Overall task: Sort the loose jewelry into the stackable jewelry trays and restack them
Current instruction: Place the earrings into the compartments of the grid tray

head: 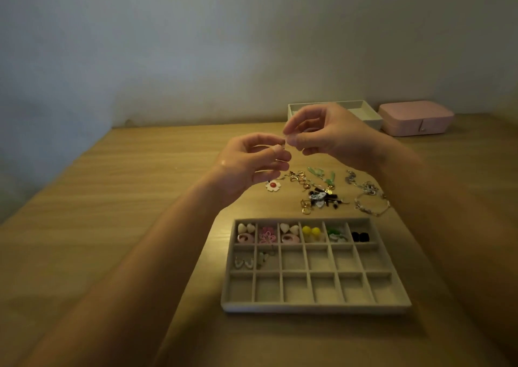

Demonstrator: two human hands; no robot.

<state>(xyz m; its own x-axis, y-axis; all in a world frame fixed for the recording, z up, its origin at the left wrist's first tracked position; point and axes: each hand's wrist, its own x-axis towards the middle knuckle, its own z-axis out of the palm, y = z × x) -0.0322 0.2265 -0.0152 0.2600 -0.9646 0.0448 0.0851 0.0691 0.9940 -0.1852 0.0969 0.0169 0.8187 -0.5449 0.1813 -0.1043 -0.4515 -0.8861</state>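
Above the table's middle: left hand [252,162] and right hand [330,134] are raised, fingertips meeting over the loose jewelry [322,193].
Left hand grip: thumb and forefinger pinch a small piece [284,144]; the other fingers are curled beneath.
Right hand grip: thumb and fingertips close on the same small piece from the other side.
Small piece: held clear of the table [140,198]; too small to identify.
Loose jewelry: spread on the table beyond the grey tray [314,308], right of centre; includes a white flower piece [273,185] at its left end and a chain bracelet [371,202] at its right end.
Grey tray: flat towards the near edge, right of centre. All six far-row compartments hold pieces, and the two leftmost of the middle row also.
Far edge, by the wall: a pale open tray [364,111], partly behind the right hand, with a closed pink box [416,117] just beside it on the right.
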